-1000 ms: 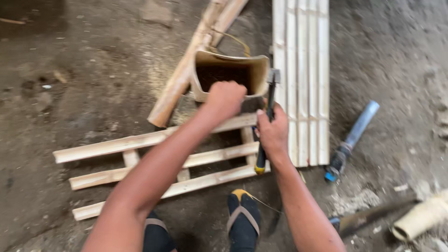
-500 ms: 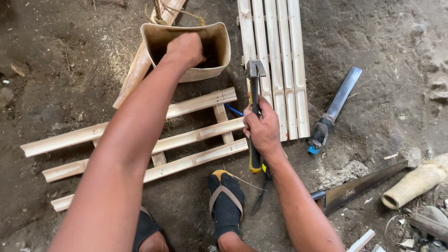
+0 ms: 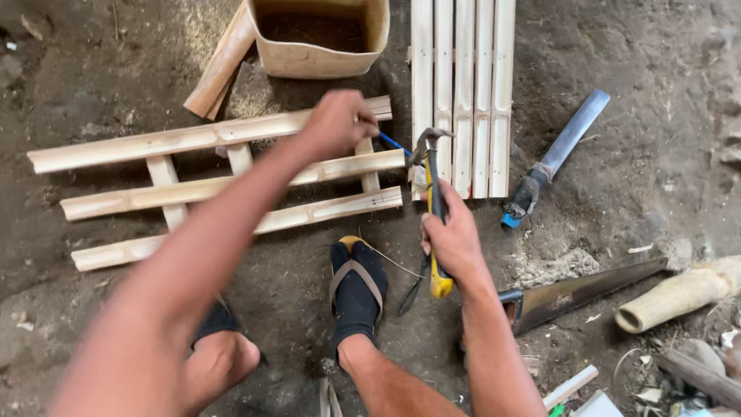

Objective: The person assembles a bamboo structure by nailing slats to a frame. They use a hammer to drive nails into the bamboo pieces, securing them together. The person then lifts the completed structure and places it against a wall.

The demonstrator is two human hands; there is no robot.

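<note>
A frame of three long bamboo slats [image 3: 208, 185] on short cross pieces lies on the dirt in front of my feet. My left hand [image 3: 337, 123] is closed over the right end of the top slat, pinching something small that I cannot make out. My right hand [image 3: 451, 239] grips a claw hammer [image 3: 432, 185] with a yellow handle, its head raised just right of the frame's end. A blue stick [image 3: 394, 144] shows beside my left hand.
A tan container [image 3: 316, 54] with dark contents stands at the top. A panel of joined bamboo slats [image 3: 461, 93] lies right of it. A large knife [image 3: 559, 150], a handsaw [image 3: 579, 289] and a bamboo tube [image 3: 679, 293] lie at the right.
My left hand has come out of the tan container and down onto the top slat's right end. My right hand keeps the hammer, which now points upright beside the frame.
</note>
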